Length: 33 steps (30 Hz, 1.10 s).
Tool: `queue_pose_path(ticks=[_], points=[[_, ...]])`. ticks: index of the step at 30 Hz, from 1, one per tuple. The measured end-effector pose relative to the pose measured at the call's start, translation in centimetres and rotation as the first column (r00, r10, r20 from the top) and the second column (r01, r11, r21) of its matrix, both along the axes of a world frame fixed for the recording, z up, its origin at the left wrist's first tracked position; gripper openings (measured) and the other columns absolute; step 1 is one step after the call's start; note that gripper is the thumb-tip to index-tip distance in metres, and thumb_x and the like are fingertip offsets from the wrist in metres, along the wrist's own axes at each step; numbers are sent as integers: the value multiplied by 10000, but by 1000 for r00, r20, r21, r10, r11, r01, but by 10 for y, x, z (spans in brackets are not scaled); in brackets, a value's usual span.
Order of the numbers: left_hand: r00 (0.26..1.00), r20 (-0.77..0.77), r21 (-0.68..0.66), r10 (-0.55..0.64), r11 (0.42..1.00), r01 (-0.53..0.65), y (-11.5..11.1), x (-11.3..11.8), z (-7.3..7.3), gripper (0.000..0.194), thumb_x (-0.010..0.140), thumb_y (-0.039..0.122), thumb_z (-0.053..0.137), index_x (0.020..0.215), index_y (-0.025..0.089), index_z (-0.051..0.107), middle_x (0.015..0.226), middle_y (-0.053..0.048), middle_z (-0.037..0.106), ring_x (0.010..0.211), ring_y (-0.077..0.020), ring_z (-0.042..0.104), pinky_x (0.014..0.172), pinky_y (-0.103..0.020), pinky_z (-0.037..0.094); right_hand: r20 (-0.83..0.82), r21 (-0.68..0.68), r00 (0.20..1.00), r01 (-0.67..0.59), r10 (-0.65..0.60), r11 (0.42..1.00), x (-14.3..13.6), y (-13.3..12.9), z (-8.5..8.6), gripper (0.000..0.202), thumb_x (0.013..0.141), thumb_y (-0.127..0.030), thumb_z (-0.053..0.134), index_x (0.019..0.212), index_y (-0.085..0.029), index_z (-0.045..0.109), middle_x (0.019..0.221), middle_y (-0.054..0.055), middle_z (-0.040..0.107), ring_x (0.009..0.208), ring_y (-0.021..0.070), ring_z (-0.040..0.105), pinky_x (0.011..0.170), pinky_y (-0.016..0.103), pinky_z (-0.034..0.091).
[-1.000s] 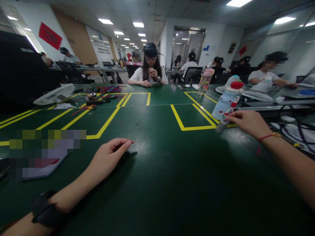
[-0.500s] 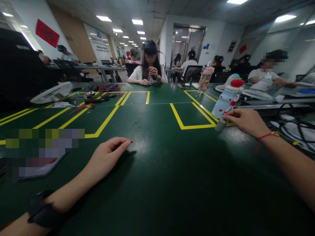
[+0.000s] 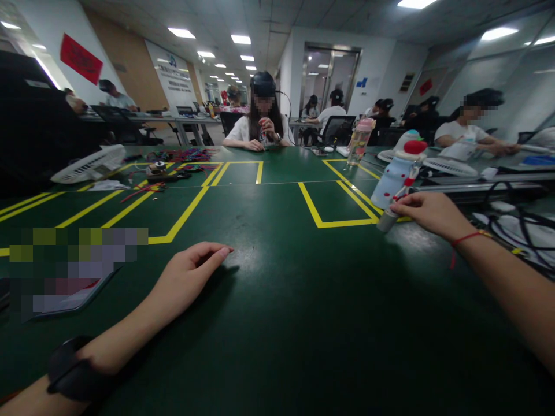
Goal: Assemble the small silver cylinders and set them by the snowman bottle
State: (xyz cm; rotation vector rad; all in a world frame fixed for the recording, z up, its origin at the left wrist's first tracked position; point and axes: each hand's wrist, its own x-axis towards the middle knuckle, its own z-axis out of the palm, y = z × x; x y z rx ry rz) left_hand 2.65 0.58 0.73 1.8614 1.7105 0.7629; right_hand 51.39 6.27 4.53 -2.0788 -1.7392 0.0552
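Observation:
My right hand (image 3: 427, 212) pinches a small grey cylinder (image 3: 387, 221) between thumb and fingertips; its kind is not clear. The cylinder leans at a tilt, close to the table and just in front of a light blue bottle (image 3: 389, 182) with red dots and a red top. My left hand (image 3: 194, 270) rests low over the green table (image 3: 281, 300), left of the middle. Its thumb tip meets the index finger, with nothing visible between them. The lower fingers of that hand are hidden from view.
Yellow tape lines (image 3: 347, 223) mark the table. A clear bottle with a pink lid (image 3: 361, 141), white fans (image 3: 89, 164) and black cables (image 3: 520, 216) lie around. Coloured wires (image 3: 186, 155) are at the far left. Across the table sits a person (image 3: 262, 124).
The whole view has shifted very slightly to the left. Both hands keep their pose, and the cylinder stays in my right hand.

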Motion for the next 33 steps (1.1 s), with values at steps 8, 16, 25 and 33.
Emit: queue_pose_path(ticks=[8, 16, 25, 33], points=[[1000, -13, 5, -1, 1000, 1, 1, -1, -2, 408, 837, 577, 510, 1005, 259, 701, 866, -21, 710, 715, -207, 626, 605, -279, 443, -129, -78, 979, -171, 160, 982, 8, -2, 3, 361, 745, -411, 646, 1004, -165, 704, 1038, 76, 683, 868, 167, 618, 802, 268, 433], [1000, -3, 2, -4, 1000, 4, 0, -1, -1, 399, 833, 567, 519, 1005, 258, 705, 905, -29, 721, 753, -217, 641, 638, -289, 456, -153, 108, 967, -190, 205, 976, 3, -7, -21, 417, 629, -440, 747, 937, -172, 658, 985, 66, 675, 829, 161, 613, 803, 289, 479], [1000, -28, 8, -10, 1000, 10, 0, 1, 1, 395, 828, 567, 522, 989, 260, 711, 870, -22, 725, 761, -226, 646, 658, -302, 458, -275, 299, 914, -213, 298, 930, -26, -10, -27, 351, 620, -384, 760, 880, -163, 674, 974, 78, 678, 871, 197, 644, 834, 370, 534], [999, -14, 3, -39, 999, 40, 2, 0, -5, 376, 840, 559, 523, 981, 258, 699, 953, -16, 719, 881, -238, 645, 758, -319, 453, -182, 434, 552, -697, 814, 570, -173, -65, -21, 222, 736, -270, 702, 923, -163, 649, 1037, 69, 663, 939, 133, 637, 830, 271, 543]])
